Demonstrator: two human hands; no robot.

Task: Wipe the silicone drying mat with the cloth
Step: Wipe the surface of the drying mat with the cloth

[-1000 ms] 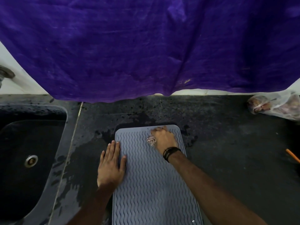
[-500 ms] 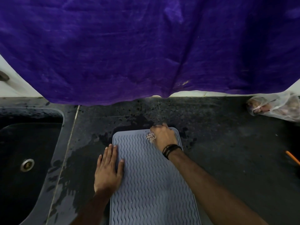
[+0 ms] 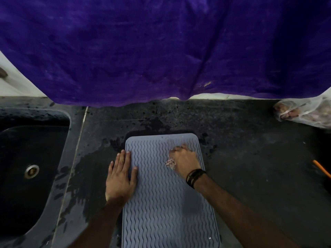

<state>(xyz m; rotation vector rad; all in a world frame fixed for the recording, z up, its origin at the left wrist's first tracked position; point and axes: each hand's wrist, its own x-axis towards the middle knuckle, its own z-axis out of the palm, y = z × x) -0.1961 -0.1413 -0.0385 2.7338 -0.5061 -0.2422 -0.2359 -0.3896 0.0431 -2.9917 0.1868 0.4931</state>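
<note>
We see grey wavy-ribbed silicone mat (image 3: 166,199) flat on dark counter, long side running near-far; small pale patterned cloth (image 3: 170,162) bunched far-right on it.

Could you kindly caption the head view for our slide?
Right hand wipes the grey mat with a cloth; left hand steadies its edge.

Both forearms are bare, with no sleeves in view. The right wrist carries a black wristband (image 3: 194,177) of several thin stacked strands. The left wrist is bare.
</note>
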